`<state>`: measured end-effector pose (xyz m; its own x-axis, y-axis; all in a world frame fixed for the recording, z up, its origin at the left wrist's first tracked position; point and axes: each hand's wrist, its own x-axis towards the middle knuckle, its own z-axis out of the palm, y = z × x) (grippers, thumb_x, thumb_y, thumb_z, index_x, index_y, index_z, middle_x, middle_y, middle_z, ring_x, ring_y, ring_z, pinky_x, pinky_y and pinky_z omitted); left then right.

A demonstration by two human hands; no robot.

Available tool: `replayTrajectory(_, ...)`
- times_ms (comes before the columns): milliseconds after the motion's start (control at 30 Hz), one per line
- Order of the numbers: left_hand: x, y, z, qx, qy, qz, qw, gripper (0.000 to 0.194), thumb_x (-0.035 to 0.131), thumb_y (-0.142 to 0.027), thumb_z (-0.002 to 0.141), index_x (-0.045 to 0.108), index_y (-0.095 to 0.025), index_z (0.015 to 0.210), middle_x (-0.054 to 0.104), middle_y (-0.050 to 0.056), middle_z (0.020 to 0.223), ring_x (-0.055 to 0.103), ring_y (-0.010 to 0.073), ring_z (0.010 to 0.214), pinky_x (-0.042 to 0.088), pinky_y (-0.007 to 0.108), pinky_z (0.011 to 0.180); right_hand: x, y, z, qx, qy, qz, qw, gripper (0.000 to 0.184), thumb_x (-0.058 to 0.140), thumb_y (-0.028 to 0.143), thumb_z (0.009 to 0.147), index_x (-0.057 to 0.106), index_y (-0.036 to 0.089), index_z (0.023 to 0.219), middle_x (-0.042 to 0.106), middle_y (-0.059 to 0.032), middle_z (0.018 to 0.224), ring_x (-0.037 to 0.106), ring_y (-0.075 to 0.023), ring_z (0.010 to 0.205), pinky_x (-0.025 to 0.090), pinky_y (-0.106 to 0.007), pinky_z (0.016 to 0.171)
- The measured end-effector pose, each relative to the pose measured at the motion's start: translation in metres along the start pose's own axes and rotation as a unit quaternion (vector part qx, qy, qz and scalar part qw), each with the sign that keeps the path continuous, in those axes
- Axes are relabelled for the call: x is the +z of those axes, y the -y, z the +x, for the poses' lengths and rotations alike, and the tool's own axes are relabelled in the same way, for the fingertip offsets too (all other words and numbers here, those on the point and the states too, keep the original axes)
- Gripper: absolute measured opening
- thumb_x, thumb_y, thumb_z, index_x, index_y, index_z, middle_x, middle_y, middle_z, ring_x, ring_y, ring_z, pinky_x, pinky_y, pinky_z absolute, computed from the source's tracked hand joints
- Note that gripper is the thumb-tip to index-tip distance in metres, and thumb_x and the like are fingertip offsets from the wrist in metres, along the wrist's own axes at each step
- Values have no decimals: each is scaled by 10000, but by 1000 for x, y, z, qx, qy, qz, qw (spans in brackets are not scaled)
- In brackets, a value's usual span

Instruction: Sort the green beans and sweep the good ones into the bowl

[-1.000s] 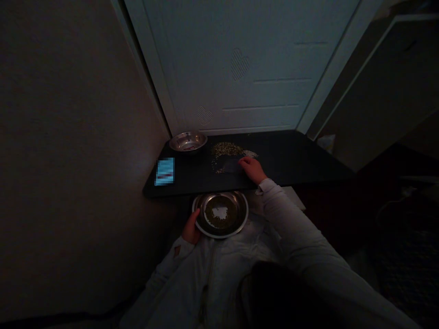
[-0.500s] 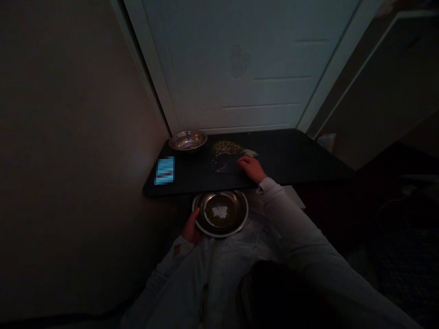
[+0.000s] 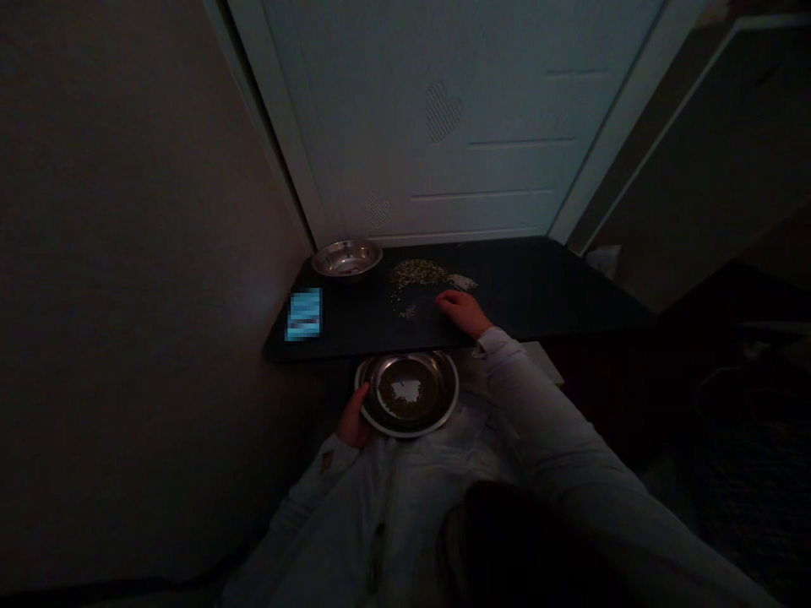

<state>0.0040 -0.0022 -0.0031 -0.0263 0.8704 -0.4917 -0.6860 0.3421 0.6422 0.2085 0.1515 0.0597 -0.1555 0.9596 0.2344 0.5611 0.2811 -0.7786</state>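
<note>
My left hand (image 3: 355, 419) grips the left rim of a metal bowl (image 3: 449, 404) at my lap, thumb over the edge. Small greenish grains (image 3: 427, 393) form a ring inside it around a bare, bright middle. Over the dark table my right hand (image 3: 464, 311) is closed, its fingertips drawn together; whatever they may hold is too small to make out. Beyond that hand lie a pile of greenish-yellow grains (image 3: 418, 271) and a little whitish heap (image 3: 462, 282). A few pale bits (image 3: 407, 313) are scattered left of the fingertips.
A second metal bowl (image 3: 347, 259) stands at the back left of the dark table (image 3: 545, 287). A lit, blurred-out blue rectangle (image 3: 304, 315) is near the left edge. Behind rises a white door (image 3: 507, 110); a wall (image 3: 158, 253) borders the left. The room is dim.
My right hand has shifted very slightly, its fingertips a little farther left. The left hand and the bowl at my lap have hardly moved.
</note>
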Motion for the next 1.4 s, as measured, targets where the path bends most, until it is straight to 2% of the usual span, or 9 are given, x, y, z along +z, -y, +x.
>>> replayTrajectory(267, 0, -1, 0, -26, -7, 5, 1000, 239, 454, -285, 748, 660, -174, 699, 701, 30, 697, 514, 199, 1049, 265, 307, 997, 0, 4, -2, 6, 57, -12, 998, 218, 475, 325, 676, 605, 160, 738, 581, 0, 642, 497, -114, 616, 353, -241, 611)
replayTrajectory(433, -1, -1, 1, 1, 21, -10, 1000, 201, 486, -277, 726, 663, -182, 729, 704, 16, 721, 549, 191, 999, 292, 307, 976, -1, 2, -4, -2, 108, 15, 994, 225, 496, 315, 661, 611, 149, 760, 598, -2, 676, 496, -101, 616, 362, -225, 610)
replayTrajectory(733, -3, 0, 2, -17, 3, -8, 1000, 245, 448, -279, 755, 671, -186, 711, 705, 12, 713, 574, 178, 956, 283, 293, 982, -2, 4, -6, -8, 129, 14, 992, 260, 509, 343, 678, 627, 145, 798, 618, -20, 745, 515, -120, 676, 373, -239, 650)
replayTrajectory(900, -4, 0, 5, -15, 21, -18, 1000, 211, 485, -280, 730, 670, -179, 733, 704, 26, 733, 556, 190, 989, 286, 300, 980, -1, 2, -7, -17, 124, 2, 992, 281, 508, 346, 692, 629, 147, 849, 625, -34, 787, 525, -132, 705, 371, -249, 664)
replayTrajectory(1033, -2, -1, 3, -8, 8, -15, 1000, 208, 481, -267, 735, 669, -179, 736, 705, 24, 736, 543, 186, 1010, 271, 297, 991, 1, 1, -10, -34, 119, -5, 992, 275, 508, 359, 695, 634, 159, 837, 620, -22, 738, 519, -127, 668, 368, -245, 629)
replayTrajectory(1167, -2, -1, 2, -6, 21, -13, 1000, 204, 489, -287, 729, 666, -186, 744, 705, 23, 758, 533, 196, 1023, 283, 314, 986, 1, 2, -11, -28, 120, 5, 992, 275, 516, 374, 685, 634, 165, 818, 609, -15, 698, 506, -122, 638, 361, -249, 618)
replayTrajectory(1300, -3, -1, 2, -8, 15, -11, 1000, 197, 492, -284, 726, 664, -190, 741, 705, 19, 752, 519, 190, 1043, 269, 305, 994, -1, 3, -12, -10, 117, 87, 989, 293, 529, 389, 659, 620, 157, 813, 581, -3, 659, 478, -108, 605, 356, -250, 614)
replayTrajectory(1400, -4, 0, 4, -4, 24, -7, 1000, 195, 502, -290, 719, 662, -187, 759, 704, 28, 765, 505, 196, 1061, 265, 312, 997, -4, 1, -12, 21, 62, 189, 980, 295, 546, 399, 631, 605, 160, 794, 561, 10, 658, 462, -99, 608, 355, -241, 615)
